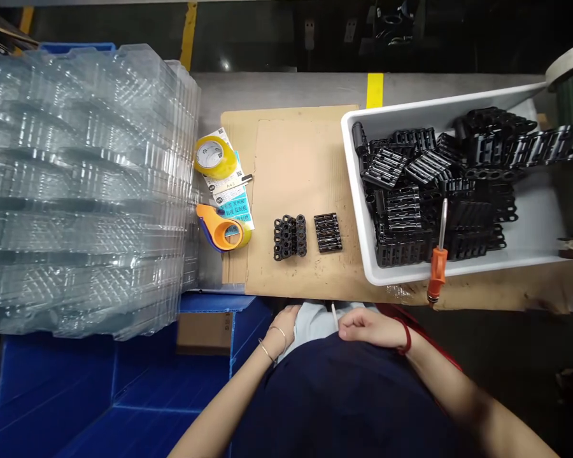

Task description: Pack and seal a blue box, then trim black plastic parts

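Observation:
My left hand (285,324) rests on my lap below the table edge, its fingers lying over the light grey cloth and partly hidden. My right hand (370,327) lies on my lap too, loosely curled with thumb against fingers; no object shows in it. A white cord end (334,312) sticks up beside it. On the cardboard mat (296,159) in front of me sit a block of black ringed plastic parts (290,237) and, to its right, a flat row of black plastic parts (328,233). Neither hand touches them.
A white bin (368,270) at right holds many black parts (403,210); an orange-handled screwdriver (438,273) leans over its front rim. At left are a tape roll (224,159), an orange tape dispenser (212,222), labels (236,205), stacked clear trays (86,191) and a blue box (172,381).

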Demonstrator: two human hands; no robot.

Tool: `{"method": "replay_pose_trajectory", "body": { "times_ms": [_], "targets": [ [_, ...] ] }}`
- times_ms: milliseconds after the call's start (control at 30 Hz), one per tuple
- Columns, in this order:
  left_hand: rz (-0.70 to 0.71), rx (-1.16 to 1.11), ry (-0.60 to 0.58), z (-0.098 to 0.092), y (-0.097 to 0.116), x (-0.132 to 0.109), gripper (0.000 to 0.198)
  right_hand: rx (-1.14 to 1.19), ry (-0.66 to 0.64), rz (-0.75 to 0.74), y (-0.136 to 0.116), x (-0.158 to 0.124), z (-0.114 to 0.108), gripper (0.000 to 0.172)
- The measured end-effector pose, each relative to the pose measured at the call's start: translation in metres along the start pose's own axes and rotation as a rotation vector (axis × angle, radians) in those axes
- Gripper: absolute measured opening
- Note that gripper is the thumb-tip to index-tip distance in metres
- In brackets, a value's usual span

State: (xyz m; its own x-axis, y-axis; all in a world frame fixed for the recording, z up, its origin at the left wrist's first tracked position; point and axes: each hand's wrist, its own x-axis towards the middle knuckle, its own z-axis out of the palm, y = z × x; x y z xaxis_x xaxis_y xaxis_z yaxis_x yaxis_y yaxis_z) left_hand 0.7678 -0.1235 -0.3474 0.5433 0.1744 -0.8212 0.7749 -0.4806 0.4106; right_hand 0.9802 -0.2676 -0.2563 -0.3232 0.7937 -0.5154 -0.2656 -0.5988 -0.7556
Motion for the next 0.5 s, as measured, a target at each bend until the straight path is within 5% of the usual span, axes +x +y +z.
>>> {"method": "replay_pose_trajectory", "body": {
  "times_ms": [267, 500],
  "targets": [
    [0.014, -0.016, -0.084, -0.036, -0.031, -0.032, 0.058, 0.016, 0.08, -0.033, 0.007, 0.002, -0.001, 0.054],
    [-0.09, -0.042, 0.083, -0.026, -0.013, -0.034, 0.057, 0.001, 0.125, -0.055, 0.01, 0.006, -0.003, 0.053]
  ]
}}
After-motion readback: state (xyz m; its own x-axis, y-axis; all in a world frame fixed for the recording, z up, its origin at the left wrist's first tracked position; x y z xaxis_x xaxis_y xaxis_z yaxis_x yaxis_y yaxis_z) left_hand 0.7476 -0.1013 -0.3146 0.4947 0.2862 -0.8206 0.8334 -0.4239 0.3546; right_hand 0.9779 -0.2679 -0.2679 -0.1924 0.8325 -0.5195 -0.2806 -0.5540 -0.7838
